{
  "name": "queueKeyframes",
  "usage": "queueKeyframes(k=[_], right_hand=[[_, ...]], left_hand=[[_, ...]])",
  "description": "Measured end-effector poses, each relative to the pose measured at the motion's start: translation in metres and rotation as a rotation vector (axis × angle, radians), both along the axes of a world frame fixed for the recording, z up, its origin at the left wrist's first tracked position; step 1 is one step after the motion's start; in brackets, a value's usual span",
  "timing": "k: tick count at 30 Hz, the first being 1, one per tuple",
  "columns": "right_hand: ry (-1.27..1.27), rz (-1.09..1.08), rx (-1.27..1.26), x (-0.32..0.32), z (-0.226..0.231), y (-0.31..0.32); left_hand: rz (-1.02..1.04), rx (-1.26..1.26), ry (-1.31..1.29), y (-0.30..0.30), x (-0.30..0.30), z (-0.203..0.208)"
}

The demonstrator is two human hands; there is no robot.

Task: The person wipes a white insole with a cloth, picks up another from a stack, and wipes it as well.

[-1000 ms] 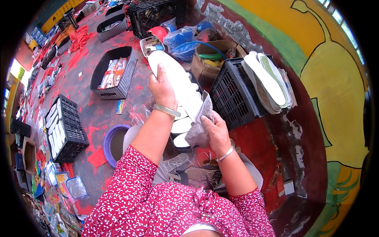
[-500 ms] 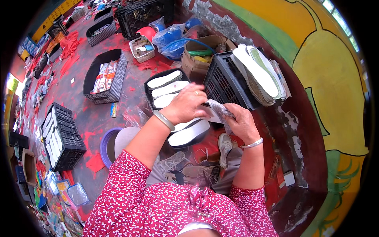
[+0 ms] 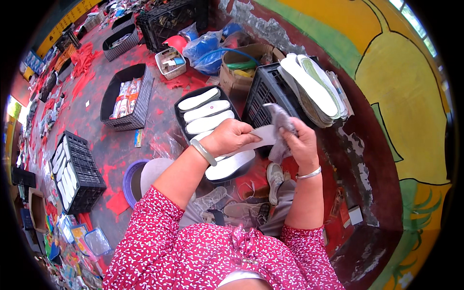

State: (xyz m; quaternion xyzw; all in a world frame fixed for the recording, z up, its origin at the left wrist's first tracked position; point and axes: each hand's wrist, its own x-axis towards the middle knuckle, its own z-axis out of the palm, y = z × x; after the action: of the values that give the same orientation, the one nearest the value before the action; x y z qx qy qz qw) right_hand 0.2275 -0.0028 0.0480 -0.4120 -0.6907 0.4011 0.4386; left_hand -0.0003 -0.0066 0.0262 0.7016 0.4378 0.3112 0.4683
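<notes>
My left hand pinches one end of a white insole between thumb and fingers. At the insole's other end, my right hand is closed on a grey cloth, which lies against the insole and partly hides it. One corner of the cloth sticks up and another hangs below my fingers. Beneath my hands is a dark box with several white insoles laid side by side. A further white insole rests at the box's near end.
Right of the box, a black crate carries stacked insoles beside the painted wall. Another black crate with insoles stands left, near a purple basin. A checked basket holds packets. Behind is a cardboard box.
My left hand has come down from above the insole, and its fingers have closed on the insole's end. In my right hand, the cloth has shifted and its upper corner stands higher.
</notes>
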Motion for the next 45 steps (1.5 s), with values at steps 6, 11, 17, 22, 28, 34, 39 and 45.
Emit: queueKeyframes(k=[6,11,17,22,28,34,39,45], right_hand=[[0.598,-0.096,-0.226,0.028,0.012,0.011],[0.637,-0.013,-0.413,-0.024,-0.006,0.001],[0.572,-0.009,-0.296,-0.048,-0.024,-0.002],[0.382,-0.144,-0.095,-0.059,-0.032,-0.002],[-0.003,-0.193,0.027,-0.063,-0.038,-0.005],[-0.135,-0.276,0.134,-0.066,-0.047,-0.002],[0.648,-0.117,-0.424,-0.052,-0.033,0.002],[0.657,-0.076,-0.559,-0.017,-0.019,0.012]], left_hand=[[0.095,-0.293,-0.557,0.005,-0.014,-0.002],[0.027,-0.241,-0.673,0.006,0.003,-0.018],[0.028,-0.239,-0.789,-0.002,0.024,-0.030],[0.159,-0.107,-0.839,-0.004,0.031,-0.040],[0.361,-0.070,-0.707,-0.002,0.028,-0.048],[0.450,0.005,-0.592,-0.003,0.029,-0.047],[0.326,-0.025,-0.547,0.002,0.019,-0.031],[0.337,-0.083,-0.632,0.009,0.008,-0.031]])
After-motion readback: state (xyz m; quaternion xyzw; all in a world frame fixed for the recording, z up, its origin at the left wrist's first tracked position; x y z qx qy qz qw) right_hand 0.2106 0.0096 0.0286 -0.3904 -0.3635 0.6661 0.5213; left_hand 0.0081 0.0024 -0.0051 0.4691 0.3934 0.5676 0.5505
